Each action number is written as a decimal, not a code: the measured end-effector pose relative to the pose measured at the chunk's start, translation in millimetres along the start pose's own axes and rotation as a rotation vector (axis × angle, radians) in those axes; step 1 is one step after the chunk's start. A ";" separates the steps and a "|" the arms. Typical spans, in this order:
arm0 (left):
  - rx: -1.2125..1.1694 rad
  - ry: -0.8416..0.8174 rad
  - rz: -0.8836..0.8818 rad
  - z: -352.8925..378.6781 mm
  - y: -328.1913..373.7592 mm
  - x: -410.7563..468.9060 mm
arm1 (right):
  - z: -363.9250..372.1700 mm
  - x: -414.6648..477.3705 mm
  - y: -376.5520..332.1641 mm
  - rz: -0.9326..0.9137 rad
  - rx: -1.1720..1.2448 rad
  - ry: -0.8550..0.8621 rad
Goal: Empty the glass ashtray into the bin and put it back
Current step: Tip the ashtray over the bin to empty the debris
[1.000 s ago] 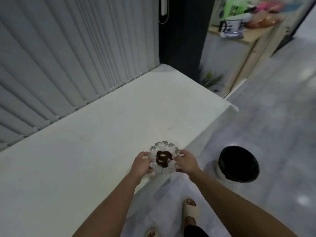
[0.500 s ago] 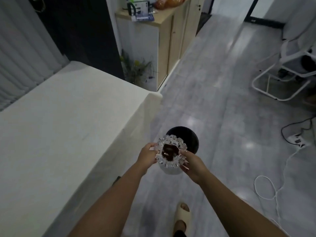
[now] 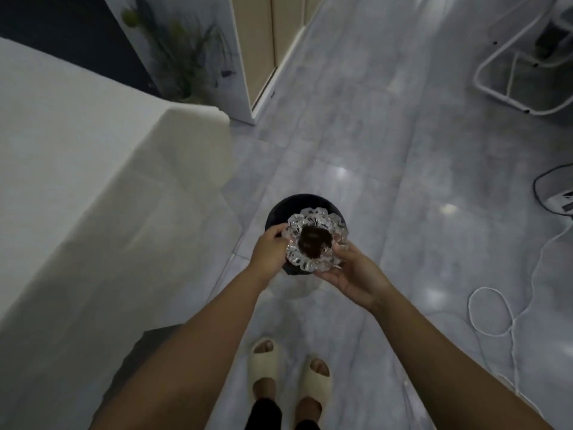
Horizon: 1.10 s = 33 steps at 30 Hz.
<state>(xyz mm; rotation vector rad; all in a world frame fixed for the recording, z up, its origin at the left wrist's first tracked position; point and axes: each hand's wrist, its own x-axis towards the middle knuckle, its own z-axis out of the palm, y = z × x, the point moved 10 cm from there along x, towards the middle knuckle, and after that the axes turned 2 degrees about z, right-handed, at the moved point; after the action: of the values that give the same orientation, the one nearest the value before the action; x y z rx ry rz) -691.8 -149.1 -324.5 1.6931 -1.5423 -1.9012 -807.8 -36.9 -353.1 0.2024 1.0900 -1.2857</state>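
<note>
Scalloped clear glass ashtray: held level in both hands, directly above round black bin on grey tiled floor; dark brown ash/butt debris sitting in centre well. Not tipped yet, nothing seen falling.

Left hand: fingers curled, pinching left rim w/ thumb on top. Right hand: palm up, cupped under right/near side, fingers pressed together under the glass, thumb on rim. Grip looks secure on both sides.

Progress, judged from this view: ashtray off white table and carried over bin mouth, approx. first third done. Left to do: tilt so contents drop into bin, maybe a tap/shake to clear stuck bits, then return to table top and set down upright.

Watch: bin mouth mostly hidden behind ashtray, so centring hard to confirm; tilt away from body to keep ash off beige slippers below. White cable on floor at right, well apart.
</note>
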 end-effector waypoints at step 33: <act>0.532 0.080 0.701 33.1 -103.3 252.1 | -83.8 208.4 -2.1 -1.136 -1.313 0.386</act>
<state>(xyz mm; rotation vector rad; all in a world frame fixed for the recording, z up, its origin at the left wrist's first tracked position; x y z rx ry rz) -755.5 -257.7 -568.4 1.0916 -2.3368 -1.1191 -877.4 -120.4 -549.6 -1.3735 2.3156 -1.1628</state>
